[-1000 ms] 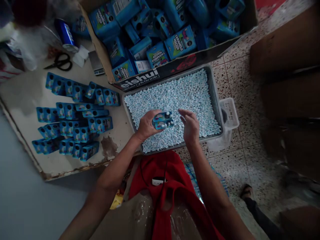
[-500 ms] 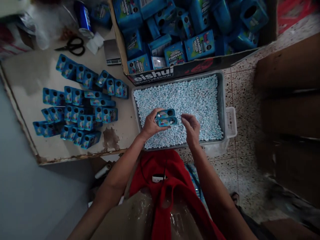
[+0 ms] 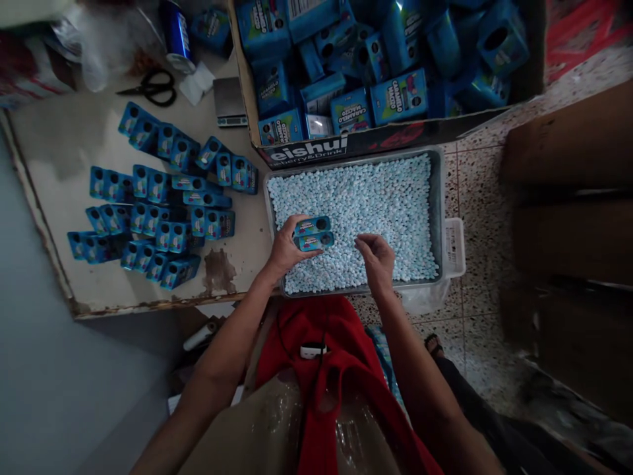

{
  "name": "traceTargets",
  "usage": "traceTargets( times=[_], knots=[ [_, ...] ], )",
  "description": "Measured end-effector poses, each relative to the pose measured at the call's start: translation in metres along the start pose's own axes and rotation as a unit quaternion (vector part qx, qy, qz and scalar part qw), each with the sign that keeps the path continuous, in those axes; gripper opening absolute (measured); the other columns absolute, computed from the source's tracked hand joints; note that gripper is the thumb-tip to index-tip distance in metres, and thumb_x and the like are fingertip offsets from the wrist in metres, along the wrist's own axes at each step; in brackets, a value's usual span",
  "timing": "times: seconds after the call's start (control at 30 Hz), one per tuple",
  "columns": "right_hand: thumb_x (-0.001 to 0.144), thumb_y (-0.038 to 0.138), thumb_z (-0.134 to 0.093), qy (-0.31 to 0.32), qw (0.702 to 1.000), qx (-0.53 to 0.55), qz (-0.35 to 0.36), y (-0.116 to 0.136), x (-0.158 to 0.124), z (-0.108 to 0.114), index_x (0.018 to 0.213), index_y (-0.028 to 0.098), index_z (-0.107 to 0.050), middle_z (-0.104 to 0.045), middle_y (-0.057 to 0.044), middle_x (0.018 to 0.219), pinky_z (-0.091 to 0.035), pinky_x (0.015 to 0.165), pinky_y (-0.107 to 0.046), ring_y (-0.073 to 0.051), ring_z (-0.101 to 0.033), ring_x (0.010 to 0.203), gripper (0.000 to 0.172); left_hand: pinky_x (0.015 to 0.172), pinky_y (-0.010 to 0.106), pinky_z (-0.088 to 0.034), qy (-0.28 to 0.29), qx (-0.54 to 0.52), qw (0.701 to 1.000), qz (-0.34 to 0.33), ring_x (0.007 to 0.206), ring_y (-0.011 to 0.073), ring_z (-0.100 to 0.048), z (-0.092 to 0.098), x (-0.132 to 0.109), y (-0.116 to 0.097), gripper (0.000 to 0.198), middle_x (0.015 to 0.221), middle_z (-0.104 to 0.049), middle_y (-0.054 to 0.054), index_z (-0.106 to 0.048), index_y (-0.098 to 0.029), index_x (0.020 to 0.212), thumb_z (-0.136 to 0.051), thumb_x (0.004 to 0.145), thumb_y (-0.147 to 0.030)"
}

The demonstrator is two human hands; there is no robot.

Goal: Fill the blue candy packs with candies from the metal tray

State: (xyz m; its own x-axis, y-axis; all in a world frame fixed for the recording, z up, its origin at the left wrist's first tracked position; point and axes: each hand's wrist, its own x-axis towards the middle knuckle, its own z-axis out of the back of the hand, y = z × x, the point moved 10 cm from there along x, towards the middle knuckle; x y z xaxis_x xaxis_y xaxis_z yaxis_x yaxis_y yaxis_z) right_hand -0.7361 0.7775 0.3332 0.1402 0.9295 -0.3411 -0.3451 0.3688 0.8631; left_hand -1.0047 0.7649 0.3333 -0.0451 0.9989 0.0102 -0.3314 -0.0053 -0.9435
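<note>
Two small blue boxes [image 3: 313,227] are in the left hand [image 3: 285,247], side by side, over the left part of a gray metal tray [image 3: 436,198], as the head camera shows. The left thumb and fingers are clamped around the boxes from their left end. The right hand [image 3: 378,258] is apart from the left one, over the tray too, and to the right of the boxes. Its thumb and finger tips are close together, but I cannot tell if they pinch anything. Lots of tiny pale blue and white candies [image 3: 366,188] cover the bottom of the tray. Just past the tray's far edge is a big cardboard box [image 3: 376,140] full of more blue boxes. On the left, a pale table [image 3: 250,267] has rows of blue packs [image 3: 151,221] standing on it, many with a round dark hole showing. Behind those rows lie black scissors [image 3: 159,88], some white paper [image 3: 196,83] and a flat gray scale [image 3: 229,100]. A blue can [image 3: 177,41] is near the paper.
</note>
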Motion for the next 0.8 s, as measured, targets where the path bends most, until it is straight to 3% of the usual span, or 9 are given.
traceTargets(
  times=[0.1,0.17,0.27,0.33,0.43,0.53,0.63,0.73,0.8],
  knots=[
    [0.091,0.052,-0.068,-0.031,0.995,-0.078,0.048,0.001,0.004,0.018,0.104,0.021,-0.073,-0.075,-0.011,0.106,-0.059,0.095,-0.048,-0.028,-0.069,0.101,0.034,0.117,0.047,-0.055,-0.008,-0.036,0.999,-0.03,0.141,0.0322,-0.063,-0.007,0.007,-0.001,0.088,0.146,-0.065,0.016,-0.053,-0.026,0.141,-0.098,0.069,-0.051],
    [0.095,0.054,-0.063,-0.03,0.976,-0.175,0.124,0.008,0.008,0.014,0.116,0.021,-0.073,-0.07,-0.017,0.127,-0.053,0.107,-0.058,-0.034,-0.064,0.122,0.04,0.12,0.05,-0.053,-0.011,-0.053,0.998,-0.03,0.147,0.0332,-0.059,-0.01,0.012,0.001,0.094,0.15,-0.062,0.018,-0.05,-0.027,0.143,-0.097,0.068,-0.056],
    [0.099,0.062,-0.057,0.036,0.925,-0.309,0.218,0.006,0.015,-0.028,0.145,0.021,-0.062,-0.049,-0.022,0.16,-0.035,0.123,-0.07,-0.042,-0.04,0.153,0.061,0.123,0.051,-0.05,-0.012,-0.052,0.998,-0.034,0.149,0.033,-0.057,-0.008,0.014,0.0,0.095,0.15,-0.062,0.018,-0.05,-0.027,0.143,-0.095,0.067,-0.063],
    [0.098,0.068,-0.057,0.071,0.897,-0.359,0.247,-0.002,0.02,-0.061,0.154,0.022,-0.054,-0.04,-0.022,0.168,-0.032,0.122,-0.073,-0.045,-0.031,0.158,0.073,0.126,0.052,-0.047,-0.006,-0.041,0.998,-0.047,0.15,0.0328,-0.056,-0.003,0.011,-0.003,0.092,0.148,-0.064,0.017,-0.051,-0.027,0.141,-0.094,0.068,-0.063],
    [0.097,0.066,-0.058,0.079,0.885,-0.38,0.255,-0.008,0.034,-0.092,0.142,0.021,-0.065,-0.055,-0.023,0.153,-0.041,0.116,-0.068,-0.045,-0.047,0.144,0.063,0.125,0.053,-0.047,-0.001,-0.024,0.998,-0.05,0.148,0.0332,-0.058,0.007,0.003,-0.003,0.088,0.146,-0.066,0.017,-0.054,-0.027,0.139,-0.096,0.068,-0.059],
    [0.096,0.06,-0.057,0.063,0.929,-0.315,0.183,-0.014,0.067,-0.086,0.11,0.019,-0.073,-0.072,-0.018,0.112,-0.051,0.103,-0.055,-0.036,-0.064,0.114,0.046,0.117,0.046,-0.055,0.011,-0.01,1.0,-0.015,0.135,0.0315,-0.068,0.017,-0.001,0.005,0.087,0.142,-0.069,0.015,-0.058,-0.025,0.136,-0.099,0.065,-0.054],
    [0.091,0.07,-0.053,0.032,0.987,-0.149,0.051,-0.025,0.098,-0.058,0.092,0.021,-0.065,-0.068,-0.009,0.08,-0.054,0.08,-0.042,-0.029,-0.066,0.086,0.05,0.103,0.037,-0.061,0.04,0.018,0.999,0.029,0.118,0.0278,-0.075,0.019,0.002,0.012,0.084,0.132,-0.073,0.01,-0.061,-0.022,0.133,-0.1,0.062,-0.045],
    [0.086,0.077,-0.05,0.094,0.994,0.046,-0.007,-0.017,0.101,-0.053,0.087,0.024,-0.06,-0.065,-0.008,0.078,-0.047,0.061,-0.036,-0.025,-0.061,0.073,0.054,0.094,0.035,-0.062,0.073,0.051,0.995,0.047,0.106,0.0263,-0.076,0.015,0.01,0.005,0.08,0.12,-0.076,0.005,-0.064,-0.022,0.13,-0.099,0.059,-0.035],
    [0.083,0.077,-0.051,0.139,0.979,0.149,-0.007,0.005,0.089,-0.056,0.089,0.025,-0.059,-0.065,-0.009,0.084,-0.047,0.06,-0.038,-0.025,-0.06,0.075,0.053,0.09,0.035,-0.061,0.094,0.064,0.992,0.049,0.1,0.0259,-0.076,0.008,0.016,-0.003,0.077,0.113,-0.077,0.004,-0.065,-0.023,0.128,-0.097,0.058,-0.032]
  ],
)
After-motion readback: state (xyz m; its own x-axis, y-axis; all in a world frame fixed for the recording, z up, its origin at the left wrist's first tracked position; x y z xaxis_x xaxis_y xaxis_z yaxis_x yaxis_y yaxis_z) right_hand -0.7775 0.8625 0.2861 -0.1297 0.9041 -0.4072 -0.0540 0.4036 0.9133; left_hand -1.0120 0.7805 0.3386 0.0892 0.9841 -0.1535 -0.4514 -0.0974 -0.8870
